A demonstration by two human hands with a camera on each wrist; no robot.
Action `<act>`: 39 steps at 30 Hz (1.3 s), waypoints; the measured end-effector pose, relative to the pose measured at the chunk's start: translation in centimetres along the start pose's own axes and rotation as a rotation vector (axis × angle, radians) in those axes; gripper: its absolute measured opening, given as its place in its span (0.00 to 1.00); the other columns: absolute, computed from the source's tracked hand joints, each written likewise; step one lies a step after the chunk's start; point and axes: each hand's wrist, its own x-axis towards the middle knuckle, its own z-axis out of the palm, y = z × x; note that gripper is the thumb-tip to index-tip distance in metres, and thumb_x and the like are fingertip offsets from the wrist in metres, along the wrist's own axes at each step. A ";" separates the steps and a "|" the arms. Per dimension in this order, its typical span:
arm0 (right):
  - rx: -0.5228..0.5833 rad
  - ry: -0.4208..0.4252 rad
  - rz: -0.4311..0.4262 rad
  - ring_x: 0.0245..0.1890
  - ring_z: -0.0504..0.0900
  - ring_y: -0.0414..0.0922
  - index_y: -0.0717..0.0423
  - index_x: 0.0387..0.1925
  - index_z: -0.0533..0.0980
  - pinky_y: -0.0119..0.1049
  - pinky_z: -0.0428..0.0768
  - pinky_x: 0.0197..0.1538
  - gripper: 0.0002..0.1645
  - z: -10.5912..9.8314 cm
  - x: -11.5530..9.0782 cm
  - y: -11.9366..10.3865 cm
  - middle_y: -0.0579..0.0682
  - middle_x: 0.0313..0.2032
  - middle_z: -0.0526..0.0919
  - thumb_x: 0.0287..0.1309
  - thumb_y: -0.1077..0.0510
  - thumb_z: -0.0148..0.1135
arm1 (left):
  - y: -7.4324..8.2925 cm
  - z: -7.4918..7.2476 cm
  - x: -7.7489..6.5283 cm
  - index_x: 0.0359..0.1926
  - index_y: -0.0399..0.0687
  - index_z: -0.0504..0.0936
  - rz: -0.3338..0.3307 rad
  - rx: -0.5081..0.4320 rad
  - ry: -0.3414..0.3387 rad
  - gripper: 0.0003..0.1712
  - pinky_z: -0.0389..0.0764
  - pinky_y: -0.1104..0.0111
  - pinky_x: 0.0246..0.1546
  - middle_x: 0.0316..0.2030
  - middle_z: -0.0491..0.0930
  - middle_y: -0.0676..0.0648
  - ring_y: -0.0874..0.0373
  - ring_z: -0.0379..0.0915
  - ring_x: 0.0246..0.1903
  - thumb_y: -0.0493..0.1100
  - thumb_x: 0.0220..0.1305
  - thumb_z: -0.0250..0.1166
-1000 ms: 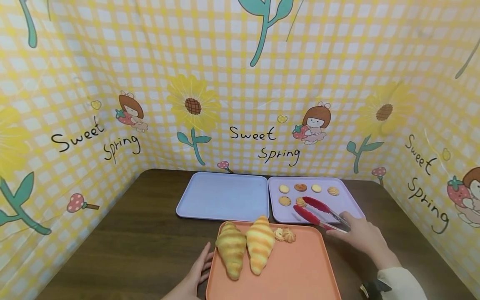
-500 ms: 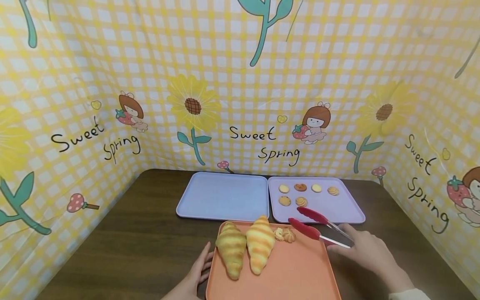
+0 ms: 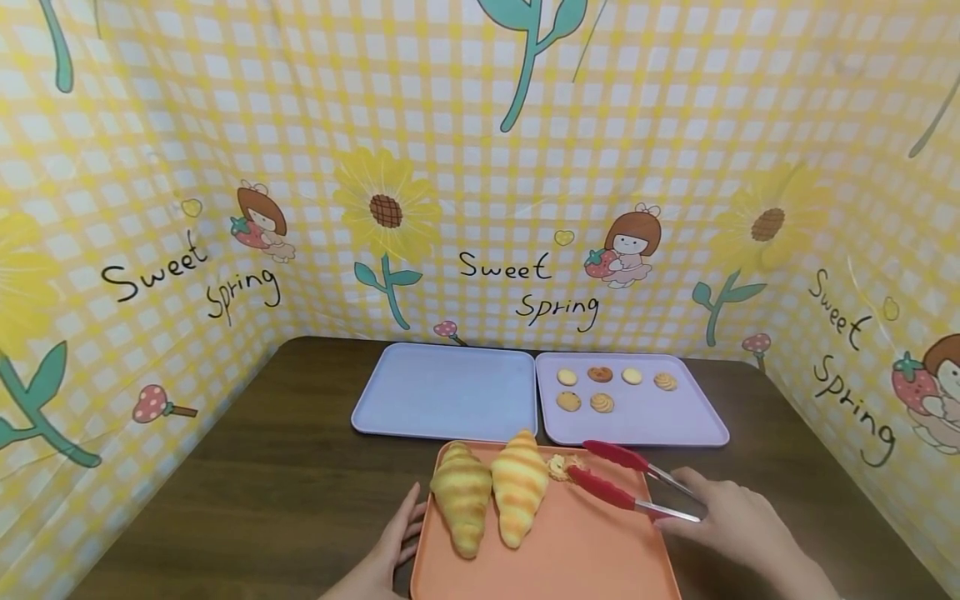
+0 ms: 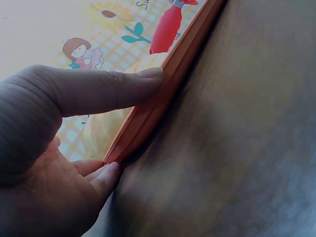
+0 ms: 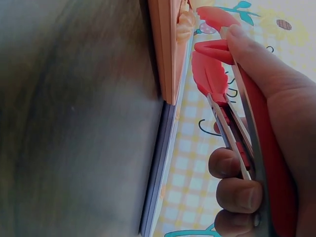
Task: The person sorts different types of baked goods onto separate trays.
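My right hand (image 3: 738, 521) grips a pair of metal tongs (image 5: 256, 123) with red tips (image 3: 603, 487). The tongs' arms are spread apart over the orange tray (image 3: 585, 567), near its far right part. Under the tips lie small piped cookies (image 3: 558, 467), partly hidden. At the tray's left edge my left hand (image 3: 390, 546) holds the rim, thumb (image 4: 113, 89) over it and fingertips (image 4: 108, 175) against the outer side. Two croissants, one browner (image 3: 461, 500) and one paler with orange stripes (image 3: 520, 492), lie side by side on the tray's left half.
Behind the orange tray stand a blue tray (image 3: 450, 392) with nothing on it and a lilac tray (image 3: 675, 425) to its right. Several small cookies (image 3: 602, 402) sit in rows on the lilac one. Patterned yellow cloth (image 3: 480, 167) surrounds the dark wooden table (image 3: 300, 500).
The right hand and tongs have moved from above the lilac tray toward me, down over the orange tray's cookies. The left hand keeps its place at the rim.
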 end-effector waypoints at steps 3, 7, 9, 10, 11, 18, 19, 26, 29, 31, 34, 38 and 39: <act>0.002 0.005 -0.013 0.27 0.81 0.47 0.45 0.50 0.77 0.49 0.76 0.28 0.40 0.2 -0.1 0.0 0.47 0.30 0.85 0.43 0.24 0.70 | 0.1 0.0 0.0 0.79 0.56 0.27 0.002 -0.002 0.001 0.67 0.66 0.72 0.60 0.68 0.38 0.16 0.68 0.53 0.66 0.58 0.61 0.71; 0.005 -0.003 -0.006 0.25 0.80 0.45 0.43 0.48 0.78 0.46 0.74 0.27 0.39 0.5 -0.1 0.0 0.44 0.27 0.83 0.41 0.23 0.70 | 0.1 0.0 0.1 0.79 0.59 0.27 0.000 -0.010 -0.001 0.66 0.65 0.72 0.60 0.68 0.37 0.16 0.73 0.54 0.64 0.58 0.61 0.71; 0.012 -0.022 0.011 0.24 0.77 0.44 0.43 0.48 0.78 0.45 0.72 0.26 0.39 0.6 -0.1 0.0 0.42 0.25 0.81 0.41 0.23 0.70 | 0.0 0.0 0.1 0.79 0.57 0.27 0.000 -0.006 -0.002 0.67 0.65 0.72 0.60 0.68 0.37 0.16 0.73 0.54 0.64 0.57 0.60 0.71; 0.016 -0.031 0.017 0.23 0.76 0.43 0.43 0.48 0.78 0.44 0.71 0.25 0.39 0.7 -0.1 0.0 0.41 0.23 0.79 0.41 0.23 0.70 | 0.0 0.0 0.1 0.78 0.56 0.27 -0.001 -0.004 -0.002 0.67 0.66 0.72 0.60 0.68 0.37 0.16 0.73 0.54 0.64 0.57 0.60 0.71; 0.020 -0.040 0.023 0.23 0.75 0.42 0.43 0.48 0.78 0.44 0.71 0.25 0.40 0.8 0.0 0.0 0.40 0.23 0.78 0.41 0.23 0.70 | 0.0 0.0 0.1 0.78 0.55 0.26 -0.003 -0.006 -0.003 0.68 0.66 0.72 0.60 0.68 0.37 0.16 0.73 0.54 0.64 0.57 0.60 0.71; 0.025 -0.037 0.011 0.24 0.77 0.43 0.44 0.49 0.77 0.46 0.73 0.26 0.39 1.2 0.2 -0.1 0.43 0.26 0.81 0.43 0.24 0.70 | 0.1 0.1 0.0 0.78 0.67 0.29 -0.009 -0.020 -0.001 0.64 0.65 0.73 0.60 0.68 0.37 0.16 0.72 0.53 0.64 0.57 0.61 0.71; 0.025 -0.042 0.017 0.25 0.77 0.43 0.44 0.49 0.77 0.46 0.73 0.26 0.39 1.2 0.2 -0.1 0.43 0.26 0.81 0.43 0.24 0.70 | 0.1 0.1 0.0 0.78 0.68 0.30 0.006 -0.010 0.000 0.63 0.65 0.73 0.60 0.67 0.37 0.15 0.72 0.53 0.64 0.57 0.61 0.71; 0.021 -0.056 0.029 0.27 0.80 0.46 0.46 0.49 0.78 0.49 0.76 0.28 0.39 1.1 0.1 -0.4 0.47 0.29 0.84 0.42 0.26 0.71 | 0.1 0.3 0.0 0.77 0.74 0.34 0.071 0.014 0.003 0.60 0.66 0.72 0.60 0.66 0.40 0.14 0.70 0.54 0.65 0.55 0.61 0.71; 0.014 -0.046 0.018 0.27 0.80 0.47 0.45 0.47 0.78 0.49 0.76 0.28 0.38 1.1 0.1 -0.4 0.46 0.29 0.84 0.42 0.26 0.72 | -0.1 0.2 0.1 0.78 0.74 0.33 0.058 -0.001 0.000 0.60 0.66 0.72 0.60 0.66 0.39 0.14 0.71 0.54 0.65 0.57 0.61 0.70; 0.013 -0.045 0.015 0.26 0.80 0.46 0.45 0.47 0.78 0.49 0.76 0.28 0.38 1.1 0.1 -0.4 0.46 0.29 0.84 0.42 0.26 0.72 | -0.3 0.1 0.1 0.77 0.74 0.33 0.047 -0.011 -0.003 0.60 0.66 0.72 0.60 0.66 0.38 0.15 0.71 0.54 0.65 0.59 0.61 0.69; 0.013 -0.043 0.011 0.27 0.80 0.46 0.45 0.47 0.78 0.49 0.76 0.28 0.38 1.2 0.1 -0.3 0.45 0.29 0.84 0.42 0.26 0.72 | -0.5 0.0 0.1 0.77 0.73 0.32 0.037 -0.013 -0.005 0.61 0.66 0.72 0.60 0.67 0.37 0.15 0.72 0.54 0.65 0.60 0.61 0.70; 0.011 -0.049 0.008 0.27 0.81 0.46 0.46 0.48 0.78 0.49 0.77 0.28 0.39 1.1 0.1 -0.3 0.46 0.30 0.85 0.42 0.25 0.71 | -0.7 0.0 0.1 0.77 0.74 0.32 0.042 -0.006 -0.007 0.61 0.66 0.72 0.60 0.67 0.38 0.14 0.72 0.54 0.65 0.61 0.60 0.70; 0.009 -0.049 0.005 0.27 0.81 0.46 0.45 0.48 0.78 0.49 0.76 0.28 0.39 1.1 0.1 -0.3 0.45 0.30 0.85 0.42 0.25 0.71 | -0.8 0.0 0.1 0.77 0.75 0.32 0.044 -0.007 -0.006 0.61 0.66 0.72 0.60 0.67 0.38 0.14 0.72 0.54 0.65 0.61 0.60 0.70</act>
